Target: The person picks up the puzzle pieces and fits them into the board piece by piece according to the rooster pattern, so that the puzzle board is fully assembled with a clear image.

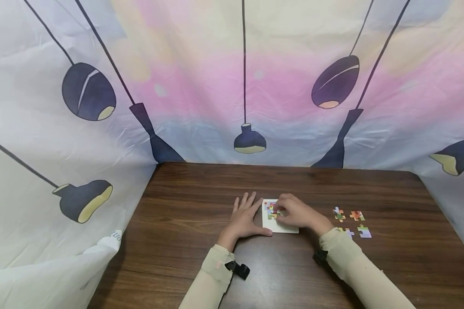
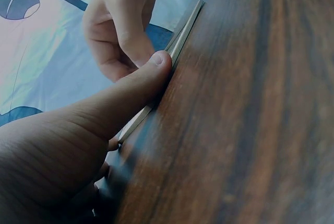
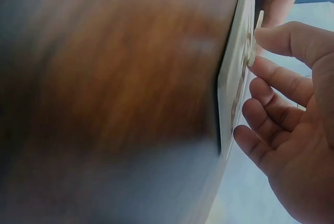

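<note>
A white puzzle board (image 1: 288,229) lies on the table, with several colourful jigsaw pieces (image 1: 271,214) fitted in its left part. My left hand (image 1: 243,221) is spread beside the board's left side. Its thumb rests against the near edge, as the left wrist view shows. Over the board, my right hand (image 1: 297,213) pinches a thin jigsaw piece (image 3: 259,21) between thumb and index finger. That piece is tilted against the board's surface in the right wrist view. Its printed face is mostly hidden by the fingers in the head view.
Several loose jigsaw pieces (image 1: 357,215) lie right of the board, one partly covered by the right sleeve (image 1: 338,244). The dark wooden table (image 1: 193,206) ends at a printed curtain (image 1: 216,107) behind and at the left. A black device (image 1: 238,270) sits at the left wrist.
</note>
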Available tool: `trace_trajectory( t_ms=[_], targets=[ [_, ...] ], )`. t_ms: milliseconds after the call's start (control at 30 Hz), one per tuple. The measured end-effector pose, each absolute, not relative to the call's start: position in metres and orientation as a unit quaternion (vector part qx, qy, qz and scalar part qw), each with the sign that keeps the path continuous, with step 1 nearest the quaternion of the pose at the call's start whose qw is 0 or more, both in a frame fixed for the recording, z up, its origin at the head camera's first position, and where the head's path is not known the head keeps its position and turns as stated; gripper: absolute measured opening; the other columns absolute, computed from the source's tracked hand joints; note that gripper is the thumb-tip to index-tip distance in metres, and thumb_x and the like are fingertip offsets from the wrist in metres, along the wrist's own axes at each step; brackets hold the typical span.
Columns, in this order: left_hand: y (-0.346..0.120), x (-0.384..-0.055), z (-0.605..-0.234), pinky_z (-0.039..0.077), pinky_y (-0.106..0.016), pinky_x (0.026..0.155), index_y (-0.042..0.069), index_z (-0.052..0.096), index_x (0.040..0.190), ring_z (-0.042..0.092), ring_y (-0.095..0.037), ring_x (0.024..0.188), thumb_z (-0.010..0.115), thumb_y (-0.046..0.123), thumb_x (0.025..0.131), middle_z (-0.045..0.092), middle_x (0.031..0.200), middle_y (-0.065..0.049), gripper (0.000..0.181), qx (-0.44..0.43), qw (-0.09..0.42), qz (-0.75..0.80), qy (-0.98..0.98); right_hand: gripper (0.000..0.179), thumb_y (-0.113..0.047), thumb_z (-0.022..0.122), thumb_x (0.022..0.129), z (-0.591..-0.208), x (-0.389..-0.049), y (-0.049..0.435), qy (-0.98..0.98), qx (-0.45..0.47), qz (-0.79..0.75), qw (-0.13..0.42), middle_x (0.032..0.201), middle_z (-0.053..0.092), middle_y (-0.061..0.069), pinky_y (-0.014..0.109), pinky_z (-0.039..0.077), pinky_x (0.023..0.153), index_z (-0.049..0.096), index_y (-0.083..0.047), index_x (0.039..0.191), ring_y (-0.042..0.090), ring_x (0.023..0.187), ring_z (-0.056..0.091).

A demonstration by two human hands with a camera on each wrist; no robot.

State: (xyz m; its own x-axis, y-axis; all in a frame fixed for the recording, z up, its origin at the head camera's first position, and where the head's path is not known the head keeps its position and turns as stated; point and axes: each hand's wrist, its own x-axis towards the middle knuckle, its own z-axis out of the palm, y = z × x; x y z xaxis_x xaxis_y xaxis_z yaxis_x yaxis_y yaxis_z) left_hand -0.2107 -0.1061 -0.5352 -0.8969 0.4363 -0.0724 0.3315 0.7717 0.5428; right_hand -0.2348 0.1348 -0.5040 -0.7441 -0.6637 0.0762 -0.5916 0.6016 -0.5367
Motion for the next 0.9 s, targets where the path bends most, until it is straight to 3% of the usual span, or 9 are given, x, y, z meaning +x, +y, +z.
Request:
trace_trajectory(
  t_ms=[467,900],
  targets=[
    [-0.107,-0.212,-0.534,-0.004,-0.056,0.129,0.017,0.032,0.168,-0.002,-0.031,0.163,0.087,0.067,0.075,0.013,0.177,-0.009,0.119,0.208,0.100,0.263,0.937,0.019,-0.008,0.079,0.091,-0.502,-0.234,0.126,0.898,-0.369,-0.233,0.050,0.098,0.065,0.001,0.043,0.056,0.084,0.081,-0.004,0.109,0.019,0.092,0.061],
    [-0.108,-0.212,-0.534,-0.004,-0.056,0.129,0.018,0.030,0.169,-0.003,-0.031,0.163,0.086,0.069,0.076,0.012,0.177,-0.009,0.120,0.211,0.101,0.257,0.938,0.021,-0.006,0.081,0.089,-0.499,-0.228,0.119,0.899,-0.404,-0.168,-0.008,0.089,0.063,0.003,0.032,0.049,0.068,0.084,-0.003,0.110,0.013,0.076,0.053]
  ],
)
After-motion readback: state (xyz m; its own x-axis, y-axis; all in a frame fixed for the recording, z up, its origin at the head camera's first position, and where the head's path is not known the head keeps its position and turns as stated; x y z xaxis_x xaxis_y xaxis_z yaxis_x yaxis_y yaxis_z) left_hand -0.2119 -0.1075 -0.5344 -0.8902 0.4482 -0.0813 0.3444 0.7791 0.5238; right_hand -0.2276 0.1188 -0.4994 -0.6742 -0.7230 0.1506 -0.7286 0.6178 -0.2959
